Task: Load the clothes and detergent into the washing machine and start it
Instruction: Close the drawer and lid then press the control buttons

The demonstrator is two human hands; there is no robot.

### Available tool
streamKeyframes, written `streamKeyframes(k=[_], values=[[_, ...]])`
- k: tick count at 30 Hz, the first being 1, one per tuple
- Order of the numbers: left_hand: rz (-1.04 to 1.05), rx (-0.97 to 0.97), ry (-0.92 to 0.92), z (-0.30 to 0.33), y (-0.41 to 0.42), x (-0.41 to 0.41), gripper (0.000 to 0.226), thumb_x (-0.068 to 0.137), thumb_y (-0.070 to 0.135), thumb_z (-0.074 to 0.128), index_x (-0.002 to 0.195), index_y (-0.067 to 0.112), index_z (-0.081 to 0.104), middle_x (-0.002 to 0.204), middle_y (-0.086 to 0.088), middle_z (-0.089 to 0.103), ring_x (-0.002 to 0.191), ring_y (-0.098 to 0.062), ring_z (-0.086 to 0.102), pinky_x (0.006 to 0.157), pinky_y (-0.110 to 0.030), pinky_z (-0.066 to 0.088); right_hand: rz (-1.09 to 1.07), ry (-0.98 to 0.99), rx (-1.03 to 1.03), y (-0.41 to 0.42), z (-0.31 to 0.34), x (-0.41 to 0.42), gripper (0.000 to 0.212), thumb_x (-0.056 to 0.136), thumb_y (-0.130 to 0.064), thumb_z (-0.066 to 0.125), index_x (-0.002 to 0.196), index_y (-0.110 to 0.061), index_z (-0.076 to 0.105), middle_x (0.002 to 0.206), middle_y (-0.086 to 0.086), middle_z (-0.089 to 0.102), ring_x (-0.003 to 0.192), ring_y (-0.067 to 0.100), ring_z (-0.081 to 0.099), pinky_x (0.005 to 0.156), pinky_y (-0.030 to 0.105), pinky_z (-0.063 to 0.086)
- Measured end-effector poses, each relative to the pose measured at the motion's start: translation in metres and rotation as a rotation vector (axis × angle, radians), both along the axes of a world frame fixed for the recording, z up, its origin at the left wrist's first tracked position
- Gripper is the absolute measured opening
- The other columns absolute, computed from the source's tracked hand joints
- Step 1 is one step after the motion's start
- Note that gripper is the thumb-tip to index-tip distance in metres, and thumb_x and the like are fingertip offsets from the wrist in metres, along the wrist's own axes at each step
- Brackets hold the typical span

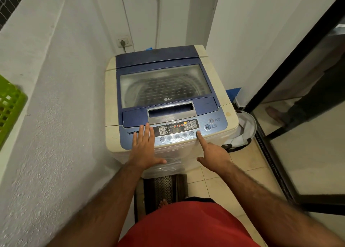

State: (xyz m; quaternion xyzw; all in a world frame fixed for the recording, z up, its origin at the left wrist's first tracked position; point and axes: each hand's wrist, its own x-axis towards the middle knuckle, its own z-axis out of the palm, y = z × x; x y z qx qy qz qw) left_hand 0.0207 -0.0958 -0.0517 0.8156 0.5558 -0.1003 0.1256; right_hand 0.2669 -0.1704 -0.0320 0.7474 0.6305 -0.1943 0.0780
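Observation:
A cream top-loading washing machine [231, 114] with a blue lid [164, 60] stands against the wall. The lid is down, and dark clothes [164, 90] show dimly through its glass window. Small lights glow on the control panel [177, 129] at the front. My left hand [142, 146] rests flat, fingers straight, on the left end of the panel. My right hand [211, 149] points with its index finger, whose tip presses the rightmost round button in the lower row. Its other fingers are curled under. The start/pause button [207, 127] lies just up and right of that fingertip.
A white wall runs close along the left with a green plastic basket [9, 105] on its ledge. A white laundry hamper [242, 133] sits on the tiled floor right of the machine. A black-framed glass door [291, 90] stands to the right. A dark mat [162, 189] lies underfoot.

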Motion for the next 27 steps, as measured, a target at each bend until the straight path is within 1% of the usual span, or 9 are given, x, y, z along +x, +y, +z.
streamKeyframes(k=[2,5,8,11,16,20,22,24,27], values=[[-0.002,0.006,-0.001,-0.001,0.0,0.0,0.143,0.056,0.086,0.06,0.15,0.008,-0.016,0.158,-0.013,-0.024,0.144,-0.031,-0.025,0.116,-0.048,-0.012,-0.018,0.007,-0.002,-0.002,0.002,-0.001,0.104,0.088,-0.041,0.063,0.151,-0.034,-0.019,0.094,0.005,0.064,0.074,0.021,0.057,0.063,0.03,0.046],[0.0,0.013,0.0,-0.002,-0.001,0.0,0.143,0.057,0.086,0.059,0.15,0.008,-0.016,0.158,-0.013,-0.024,0.144,-0.031,-0.025,0.115,-0.047,-0.013,-0.045,0.029,-0.016,-0.003,0.001,-0.004,0.103,0.089,-0.031,0.062,0.151,-0.034,-0.02,0.077,0.001,0.056,0.065,0.019,0.051,0.059,0.03,0.043],[-0.003,0.019,0.007,-0.002,0.0,0.0,0.142,0.057,0.086,0.058,0.15,0.008,-0.017,0.158,-0.013,-0.024,0.144,-0.031,-0.025,0.116,-0.048,-0.012,-0.088,0.056,-0.028,-0.001,-0.002,-0.005,0.1,0.086,-0.02,0.058,0.152,-0.036,-0.017,0.069,-0.001,0.051,0.06,0.019,0.05,0.056,0.029,0.042],[-0.002,0.023,0.013,-0.002,-0.001,0.001,0.142,0.058,0.086,0.058,0.149,0.008,-0.018,0.158,-0.013,-0.025,0.144,-0.031,-0.026,0.116,-0.048,-0.011,-0.102,0.066,-0.041,0.001,-0.002,-0.006,0.1,0.084,-0.015,0.055,0.152,-0.036,-0.015,0.064,-0.003,0.046,0.055,0.014,0.046,0.052,0.028,0.039],[0.008,0.023,0.015,-0.001,-0.002,0.003,0.142,0.057,0.086,0.058,0.15,0.008,-0.017,0.158,-0.013,-0.024,0.144,-0.031,-0.025,0.117,-0.048,-0.011,-0.108,0.098,-0.06,0.005,0.003,-0.007,0.1,0.083,-0.016,0.057,0.153,-0.035,-0.012,0.065,-0.004,0.046,0.056,0.014,0.046,0.048,0.027,0.035],[0.022,0.012,0.014,0.002,-0.002,0.004,0.143,0.057,0.085,0.059,0.15,0.008,-0.016,0.158,-0.013,-0.023,0.144,-0.031,-0.024,0.116,-0.048,-0.011,-0.102,0.08,-0.049,0.0,0.003,-0.01,0.104,0.084,-0.021,0.06,0.151,-0.035,-0.018,0.063,-0.005,0.046,0.056,0.015,0.048,0.048,0.027,0.037],[0.031,0.012,0.012,0.003,-0.003,0.006,0.143,0.057,0.085,0.06,0.15,0.008,-0.015,0.158,-0.013,-0.023,0.145,-0.032,-0.024,0.116,-0.049,-0.01,-0.102,0.086,-0.035,-0.002,0.002,-0.011,0.104,0.085,-0.026,0.06,0.15,-0.036,-0.02,0.064,-0.004,0.049,0.058,0.017,0.051,0.049,0.027,0.039],[0.035,0.01,0.011,0.003,-0.004,0.009,0.142,0.057,0.085,0.059,0.15,0.008,-0.014,0.158,-0.014,-0.023,0.144,-0.033,-0.024,0.117,-0.049,-0.009,-0.095,0.084,-0.018,-0.004,0.001,-0.009,0.1,0.086,-0.032,0.06,0.152,-0.035,-0.015,0.071,-0.002,0.057,0.063,0.021,0.055,0.055,0.028,0.043],[0.038,0.012,-0.001,0.003,-0.005,0.011,0.14,0.058,0.085,0.059,0.151,0.008,-0.012,0.158,-0.015,-0.023,0.144,-0.034,-0.024,0.117,-0.049,-0.009,-0.094,0.076,-0.002,-0.006,-0.002,-0.001,0.091,0.086,-0.036,0.059,0.154,-0.033,-0.002,0.084,0.0,0.069,0.077,0.025,0.064,0.062,0.03,0.048]])
